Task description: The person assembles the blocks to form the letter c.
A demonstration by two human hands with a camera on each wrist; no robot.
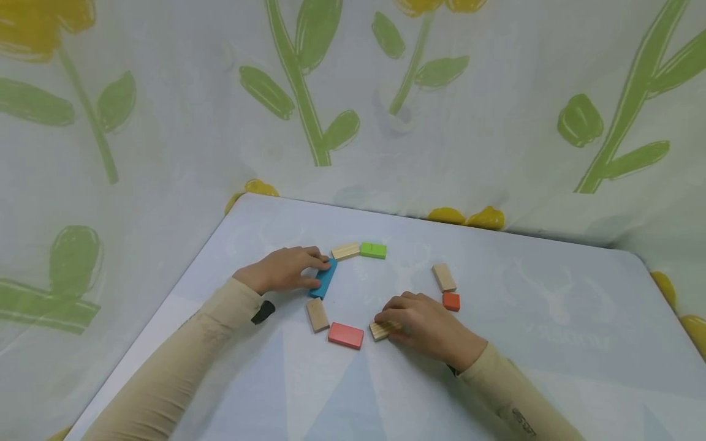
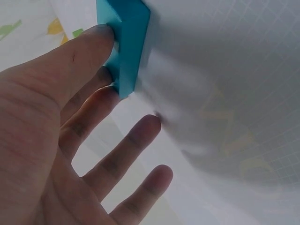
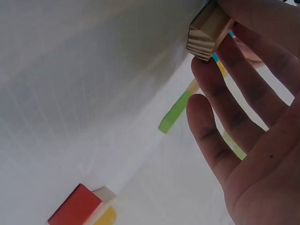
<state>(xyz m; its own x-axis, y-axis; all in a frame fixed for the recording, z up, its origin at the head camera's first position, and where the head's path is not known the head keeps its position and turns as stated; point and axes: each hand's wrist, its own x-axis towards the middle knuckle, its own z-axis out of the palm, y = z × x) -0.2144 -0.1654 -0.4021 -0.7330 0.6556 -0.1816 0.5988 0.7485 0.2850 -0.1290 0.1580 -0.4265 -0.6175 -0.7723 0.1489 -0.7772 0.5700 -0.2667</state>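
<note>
Left hand (image 1: 287, 269) pinches the blue block (image 1: 324, 280) near a plain wooden block (image 1: 317, 315); right hand (image 1: 430, 324) pinches a striped wooden block (image 1: 379, 331) beside the pink block (image 1: 345, 335). Only my wrist views show two left fingers (image 2: 124, 152) and the right little finger (image 3: 211, 133) extended clear.

I count eight blocks in all. Four are bare wood: an upper wooden block (image 1: 345, 250) just below the centre of the frame, a left wooden block (image 1: 317, 315) at lower centre-left, a right wooden block (image 1: 444, 277) right of centre, and my pinched wooden block (image 1: 378, 331) at lower centre. The coloured ones number four, one apiece: a blue block (image 1: 324, 280), a green block (image 1: 373, 250), a pink block (image 1: 345, 335), a red block (image 1: 451, 301). I make two hands, my left hand (image 1: 285, 269) and right hand (image 1: 429, 321), and one table (image 1: 397, 404).
</note>
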